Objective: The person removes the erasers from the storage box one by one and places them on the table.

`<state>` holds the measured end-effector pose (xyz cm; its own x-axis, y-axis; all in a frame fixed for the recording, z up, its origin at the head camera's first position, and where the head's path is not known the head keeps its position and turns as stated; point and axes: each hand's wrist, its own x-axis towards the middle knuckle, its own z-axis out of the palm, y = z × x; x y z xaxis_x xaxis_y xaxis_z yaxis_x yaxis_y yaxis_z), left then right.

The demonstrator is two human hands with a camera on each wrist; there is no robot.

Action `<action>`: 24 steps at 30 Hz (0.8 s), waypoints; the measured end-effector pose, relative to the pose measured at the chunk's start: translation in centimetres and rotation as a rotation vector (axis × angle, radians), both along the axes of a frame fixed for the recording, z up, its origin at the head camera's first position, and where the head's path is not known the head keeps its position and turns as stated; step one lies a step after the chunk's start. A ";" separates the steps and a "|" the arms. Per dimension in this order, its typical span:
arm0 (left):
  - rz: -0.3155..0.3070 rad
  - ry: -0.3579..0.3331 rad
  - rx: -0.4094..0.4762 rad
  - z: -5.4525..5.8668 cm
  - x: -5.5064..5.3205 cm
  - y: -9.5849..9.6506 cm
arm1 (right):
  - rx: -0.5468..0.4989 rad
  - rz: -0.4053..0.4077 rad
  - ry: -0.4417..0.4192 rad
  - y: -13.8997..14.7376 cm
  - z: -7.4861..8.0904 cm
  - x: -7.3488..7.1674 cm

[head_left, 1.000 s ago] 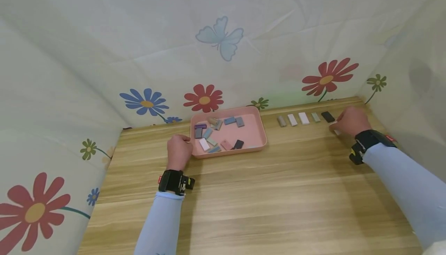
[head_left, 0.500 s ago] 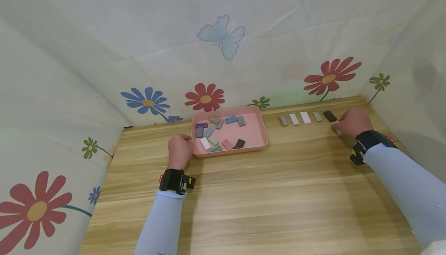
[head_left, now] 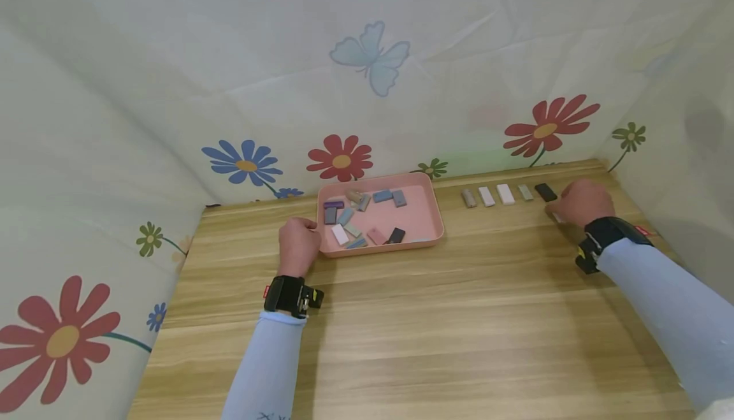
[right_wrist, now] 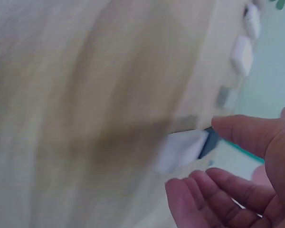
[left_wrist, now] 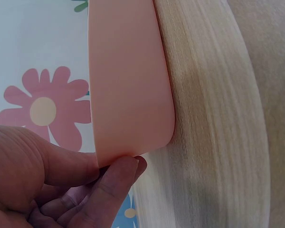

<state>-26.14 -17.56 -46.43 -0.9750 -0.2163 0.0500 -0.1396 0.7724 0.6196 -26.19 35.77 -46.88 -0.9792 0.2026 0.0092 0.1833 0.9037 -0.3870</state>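
Observation:
My left hand [head_left: 299, 246] pinches the left end of a shallow pink tray [head_left: 437, 216]; in the left wrist view thumb and forefinger meet at the corner of its wall [left_wrist: 130, 85]. At the far right, my right hand [head_left: 583, 203] is by the end of a row of small flat blocks. In the right wrist view a white block [right_wrist: 183, 149] lies on the table beside a dark block [right_wrist: 209, 142]. The right thumb and fingers [right_wrist: 247, 133] are spread apart around the white block's end, with a gap between them.
Several small blocks in blue, grey, white, pink and black lie in the tray, among them a purple one [head_left: 333, 204]. The row on the wooden table [head_left: 436, 331] includes a grey-brown block [head_left: 469, 198], a white block [head_left: 506, 194] and a pale green block [head_left: 525, 192]. A flowered curtain [head_left: 258, 57] stands behind.
The head view has shifted slightly, so the scene sits a little further right. Both hands stay at their places, and the tray and row keep their arrangement.

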 end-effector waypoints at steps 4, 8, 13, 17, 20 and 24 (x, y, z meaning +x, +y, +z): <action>0.001 0.001 -0.003 0.0 -0.1 -0.2 | 0.053 0.039 0.062 -2.2 1.9 -0.3; -0.001 0.002 -0.011 0.2 -0.3 -0.3 | 0.043 0.098 0.082 -5.7 4.1 -1.2; -0.010 0.014 0.005 0.4 -0.6 -0.3 | -0.057 0.188 0.106 -10.9 5.9 -2.5; -0.002 0.009 0.015 0.2 -0.6 -0.3 | -0.132 0.269 0.114 -15.1 6.7 -3.3; 0.010 0.002 0.020 0.0 -0.5 -0.3 | -0.157 0.325 0.094 -18.3 6.9 -3.6; 0.014 -0.010 0.030 -0.2 -0.4 -0.2 | -0.133 0.402 0.060 -21.9 6.8 -3.8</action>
<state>-26.53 -17.80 -46.59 -0.9723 -0.2313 0.0333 -0.1567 0.7512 0.6413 -29.95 13.85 -40.09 -0.9791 -0.1916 0.0683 -0.1996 0.8403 -0.5041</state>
